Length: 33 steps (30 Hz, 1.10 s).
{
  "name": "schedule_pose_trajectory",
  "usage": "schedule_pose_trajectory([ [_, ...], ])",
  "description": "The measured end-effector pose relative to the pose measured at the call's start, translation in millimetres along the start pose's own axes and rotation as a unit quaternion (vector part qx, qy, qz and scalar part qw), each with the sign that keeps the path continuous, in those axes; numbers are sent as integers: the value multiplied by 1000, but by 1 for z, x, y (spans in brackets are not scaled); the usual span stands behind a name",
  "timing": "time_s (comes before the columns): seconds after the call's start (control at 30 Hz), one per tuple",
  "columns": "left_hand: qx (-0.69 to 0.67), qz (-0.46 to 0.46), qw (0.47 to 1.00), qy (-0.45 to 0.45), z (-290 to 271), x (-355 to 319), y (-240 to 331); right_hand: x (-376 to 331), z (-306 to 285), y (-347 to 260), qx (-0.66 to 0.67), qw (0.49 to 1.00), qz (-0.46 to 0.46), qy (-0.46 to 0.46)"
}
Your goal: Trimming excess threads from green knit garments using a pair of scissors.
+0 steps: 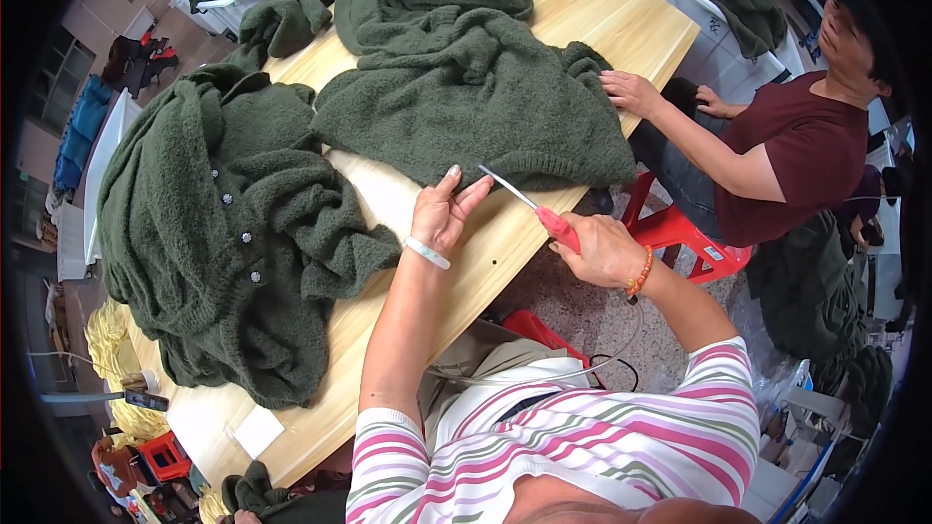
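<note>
A dark green knit sweater (pixel 466 107) lies spread on the wooden table. My left hand (pixel 445 211) is palm up at its near edge, thumb and fingers apart, with fingertips close to or touching the hem. My right hand (pixel 604 250) is wrapped around the red handle of a thin-shafted tool (pixel 556 229). The metal shaft points up and left, and its tip is close to the hem, just right of my left fingertips. A pale cord or hose (pixel 621 344) runs from near my right wrist toward my lap.
Dark green cardigans with shiny buttons (pixel 223 233) are heaped at the left of the table (pixel 621 10). A co-worker's hand (pixel 629 93) rests at the sweater's right side. Beyond are a red stool (pixel 694 243) and a white bin of garments (pixel 714 44). White paper (pixel 258 432) lies at the near-left corner.
</note>
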<state>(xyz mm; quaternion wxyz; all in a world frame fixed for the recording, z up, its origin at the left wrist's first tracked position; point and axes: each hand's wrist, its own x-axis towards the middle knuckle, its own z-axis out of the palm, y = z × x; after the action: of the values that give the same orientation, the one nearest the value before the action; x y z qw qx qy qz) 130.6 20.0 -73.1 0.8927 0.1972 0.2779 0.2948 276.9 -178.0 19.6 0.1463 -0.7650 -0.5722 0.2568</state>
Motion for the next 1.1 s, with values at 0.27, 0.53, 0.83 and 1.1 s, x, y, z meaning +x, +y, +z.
schedule_pose_trajectory([
  [0.27,4,30,1000,-7,-9,5,-7,-9,-6,-10,-78,994,3,-81],
  [0.53,21,31,999,-6,-4,-2,-8,-6,-4,-11,-61,994,-24,-91],
  [0.83,173,-53,983,0,19,-39,-25,-1,0,4,35,997,-63,-19],
  [1.1,509,-146,773,-350,44,-89,5,16,0,18,289,952,-83,59],
])
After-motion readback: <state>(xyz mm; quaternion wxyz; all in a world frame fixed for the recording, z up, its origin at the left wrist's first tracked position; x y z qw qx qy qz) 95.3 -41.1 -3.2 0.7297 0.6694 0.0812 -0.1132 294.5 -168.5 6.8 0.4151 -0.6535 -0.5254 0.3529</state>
